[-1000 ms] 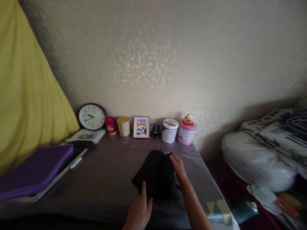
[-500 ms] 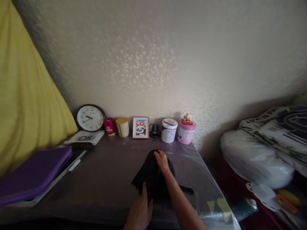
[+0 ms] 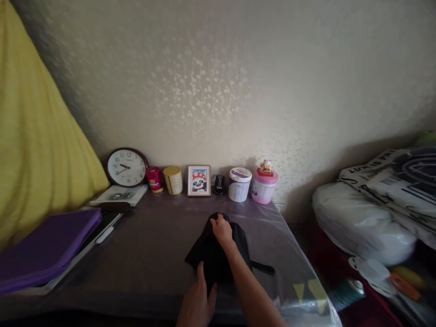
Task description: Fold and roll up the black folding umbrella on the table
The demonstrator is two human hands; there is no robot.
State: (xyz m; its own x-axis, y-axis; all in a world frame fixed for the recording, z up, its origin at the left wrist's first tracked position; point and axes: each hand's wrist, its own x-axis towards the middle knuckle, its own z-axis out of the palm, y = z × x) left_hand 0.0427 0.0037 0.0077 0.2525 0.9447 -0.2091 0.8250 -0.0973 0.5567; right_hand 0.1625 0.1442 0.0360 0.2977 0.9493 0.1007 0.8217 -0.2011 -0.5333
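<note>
Head view puts the black cloth (image 3: 209, 250) on the counter (image 3: 146, 254), beneath my hands. My right hand (image 3: 223, 230) seems to pinch its far part between the fingers; my left hand (image 3: 197, 299) rests nearer, thumb and index finger spread, where light, even pressure should limit dragging.

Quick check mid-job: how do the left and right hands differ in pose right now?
The left hand is at the near edge of the black cloth; the right hand is at its far end.
The left hand's thumb and index finger are spread apart, while the right hand's fingers are curled in on the fabric.
Both are bare.
</note>
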